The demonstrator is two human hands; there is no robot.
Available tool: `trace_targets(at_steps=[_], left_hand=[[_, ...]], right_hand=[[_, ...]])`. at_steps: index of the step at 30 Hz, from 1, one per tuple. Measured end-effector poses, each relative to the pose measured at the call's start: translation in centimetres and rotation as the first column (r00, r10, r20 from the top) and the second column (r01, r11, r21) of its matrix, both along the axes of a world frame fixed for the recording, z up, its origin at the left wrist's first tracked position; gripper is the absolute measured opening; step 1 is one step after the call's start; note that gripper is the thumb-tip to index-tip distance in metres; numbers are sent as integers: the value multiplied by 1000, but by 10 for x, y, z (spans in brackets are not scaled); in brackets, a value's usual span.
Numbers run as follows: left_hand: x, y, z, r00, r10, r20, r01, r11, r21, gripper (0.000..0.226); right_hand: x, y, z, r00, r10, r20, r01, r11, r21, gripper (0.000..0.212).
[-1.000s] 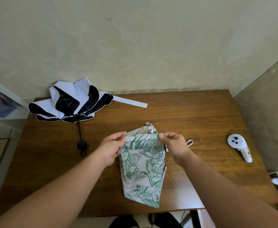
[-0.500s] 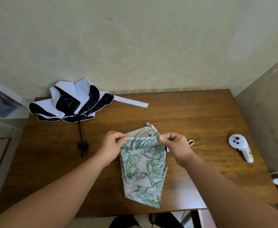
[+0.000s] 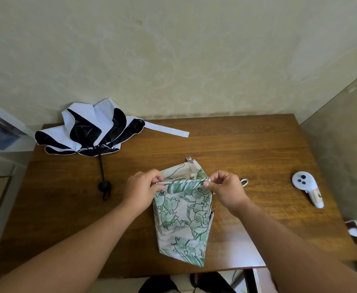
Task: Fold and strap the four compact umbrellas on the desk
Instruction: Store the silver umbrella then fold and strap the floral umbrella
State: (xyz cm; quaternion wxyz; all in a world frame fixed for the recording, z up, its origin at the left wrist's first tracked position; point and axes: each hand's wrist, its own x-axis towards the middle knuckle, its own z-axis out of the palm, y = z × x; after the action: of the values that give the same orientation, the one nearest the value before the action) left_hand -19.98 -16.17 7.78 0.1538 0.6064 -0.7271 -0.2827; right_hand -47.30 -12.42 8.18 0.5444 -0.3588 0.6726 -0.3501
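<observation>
On the wooden table, the floral umbrella serves as the landmark, lying near the front edge at the middle. Far left and behind it, the black-and-white umbrella lies loosely spread at the back corner, its white strap stretched flat toward the right and its black handle pointing toward the front. The left hand pinches the left end of the floral umbrella's folded top edge, fingers closed on the fabric. The right hand pinches the right end of that same edge, also closed on the cloth. Well to the right of the floral umbrella, a white controller rests on the table.
</observation>
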Motion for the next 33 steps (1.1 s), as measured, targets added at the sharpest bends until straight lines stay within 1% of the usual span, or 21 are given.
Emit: trace_targets(at_steps=[4, 6, 8, 9, 11, 13, 17, 19, 21, 24, 26, 28, 30, 32, 33], left_hand=[[-1, -12, 5, 999, 28, -30, -28, 999, -15, 11], [-5, -12, 3, 993, 97, -59, -97, 995, 12, 10], [-7, -12, -2, 962, 246, -121, -232, 966, 115, 9], [-9, -12, -4, 934, 320, -160, -289, 939, 188, 13], [-14, -11, -6, 890, 395, -229, -316, 895, 316, 26], [-18, -11, -9, 882, 396, -254, -297, 888, 352, 33], [-19, -15, -12, 910, 367, -196, -309, 911, 273, 42], [-19, -16, -11, 917, 351, -187, -298, 918, 262, 46], [-19, -17, -9, 929, 326, -177, -278, 928, 248, 47], [-13, -18, -9, 954, 271, -131, -238, 946, 220, 41], [-9, -19, -7, 964, 233, -129, -197, 949, 247, 40], [-5, -19, -3, 958, 222, -179, -163, 942, 294, 38], [-4, -20, 1, 932, 248, -262, -141, 919, 370, 36], [-4, -21, 5, 895, 290, -338, -109, 878, 465, 39], [-5, -21, 6, 876, 313, -368, -97, 860, 501, 41]], right_hand=[[0, -8, 3, 1000, -24, 12, 25, 999, -27, 16], [4, -13, 5, 999, -40, 32, 41, 999, -31, 15], [8, -19, 10, 997, -51, 54, 53, 998, -34, 14], [10, -22, 12, 996, -56, 67, 58, 998, -30, 14], [12, -28, 17, 995, -61, 79, 62, 998, -14, 14], [11, -32, 18, 996, -64, 58, 65, 998, -12, 16], [9, -36, 22, 997, -55, 47, 55, 998, -5, 18], [9, -35, 22, 998, -48, 47, 48, 999, 5, 17], [8, -35, 21, 999, -44, 31, 44, 999, 6, 17], [7, -34, 19, 1000, -31, -2, 31, 999, 5, 19], [4, -34, 17, 1000, -11, -24, 11, 1000, 5, 20], [1, -34, 14, 999, 9, -51, -9, 1000, 2, 20], [0, -33, 9, 996, -2, -86, 3, 1000, 11, 20], [1, -33, 5, 991, -51, -120, 53, 998, 16, 16], [3, -32, 7, 991, -71, -113, 73, 997, 7, 15]])
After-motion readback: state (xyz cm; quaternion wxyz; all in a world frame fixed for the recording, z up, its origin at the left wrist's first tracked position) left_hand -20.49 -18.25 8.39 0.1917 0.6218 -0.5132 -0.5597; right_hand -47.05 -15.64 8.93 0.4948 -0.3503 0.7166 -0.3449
